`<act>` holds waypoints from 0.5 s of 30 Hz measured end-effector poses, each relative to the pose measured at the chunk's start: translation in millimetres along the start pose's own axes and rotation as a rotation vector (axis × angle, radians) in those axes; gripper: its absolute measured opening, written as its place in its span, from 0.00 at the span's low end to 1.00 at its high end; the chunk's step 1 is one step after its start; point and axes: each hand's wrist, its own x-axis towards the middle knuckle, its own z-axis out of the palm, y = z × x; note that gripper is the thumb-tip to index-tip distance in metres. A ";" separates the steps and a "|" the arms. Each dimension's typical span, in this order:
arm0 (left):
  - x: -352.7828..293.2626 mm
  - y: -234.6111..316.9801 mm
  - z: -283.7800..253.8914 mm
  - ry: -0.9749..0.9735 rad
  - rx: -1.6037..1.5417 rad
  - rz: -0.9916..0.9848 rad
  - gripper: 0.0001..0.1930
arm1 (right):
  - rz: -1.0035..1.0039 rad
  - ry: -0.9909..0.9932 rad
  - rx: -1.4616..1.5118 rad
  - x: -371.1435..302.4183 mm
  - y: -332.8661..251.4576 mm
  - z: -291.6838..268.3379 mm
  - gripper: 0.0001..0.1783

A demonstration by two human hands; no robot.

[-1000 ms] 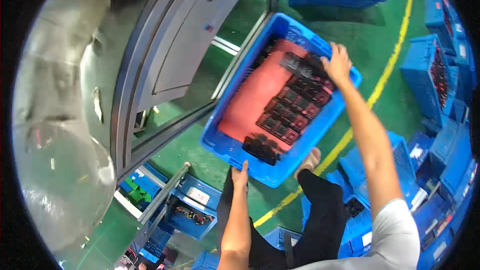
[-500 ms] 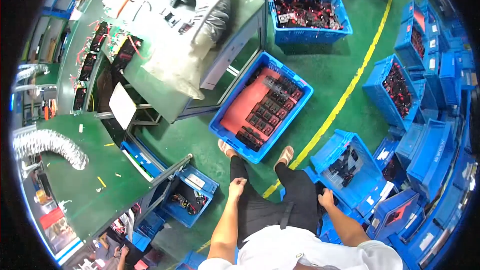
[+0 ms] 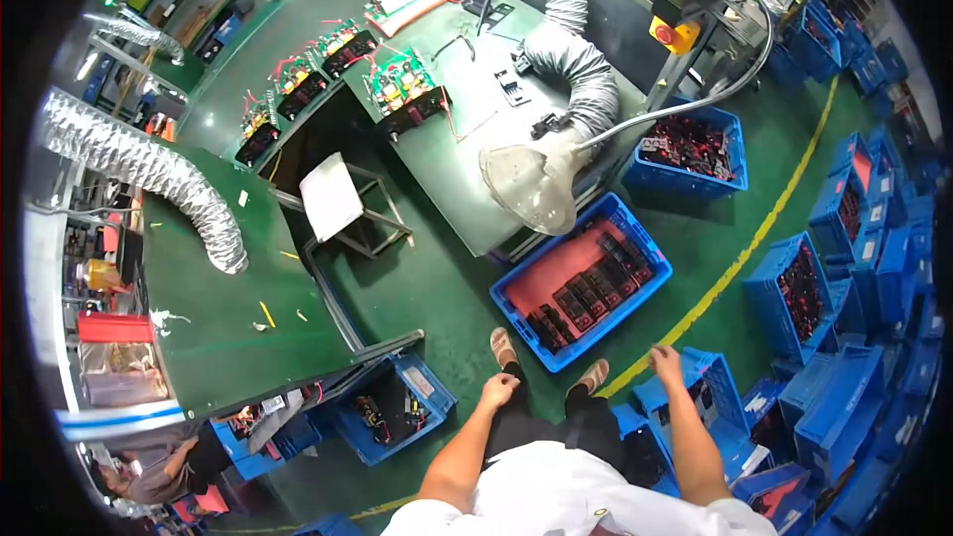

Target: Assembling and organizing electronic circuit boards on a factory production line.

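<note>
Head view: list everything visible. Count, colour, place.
Pink-lined plastic bin: 1, blue, near feet.
Rectangular parts: several, black, inside it.
Parts-filled plastic bin: 1, blue, farther ahead.
Other plastic bins: many, blue, right and lower left.
Flat workbenches: 2+, green, centre, left.
Corrugated ducts: 3+, silver, centre, left.
Funnel hood: 1, translucent, centre.
Square-topped stool: 1, white, between benches.
Circuit boards: 4+, green, upper centre.
Floor line: 1, yellow, right.
Co-worker: 1, dark top, lower left.
Sandalled feet: 2, beige sandals, lower centre.
Left hand: 1, bare, over leg.
Right hand: 1, bare, by right bins.

Blue crate (image 3: 614, 319) — black parts (image 3: 593, 295) inside
</note>
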 end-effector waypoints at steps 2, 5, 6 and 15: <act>5.5 4.2 -21.4 -0.011 -0.072 0.039 0.18 | 0.018 -0.116 0.046 -2.4 -10.1 34.5 0.15; -3.5 8.4 -48.1 -0.027 -0.299 0.030 0.14 | -0.033 -0.308 -0.140 -15.7 -14.8 81.4 0.15; -8.1 12.0 -59.1 -0.044 -0.322 -0.004 0.14 | -0.084 -0.352 -0.253 -20.1 -18.0 94.3 0.16; 9.7 -34.9 -122.0 0.076 -0.317 -0.086 0.15 | -0.044 -0.308 -0.413 -52.5 -20.2 155.8 0.13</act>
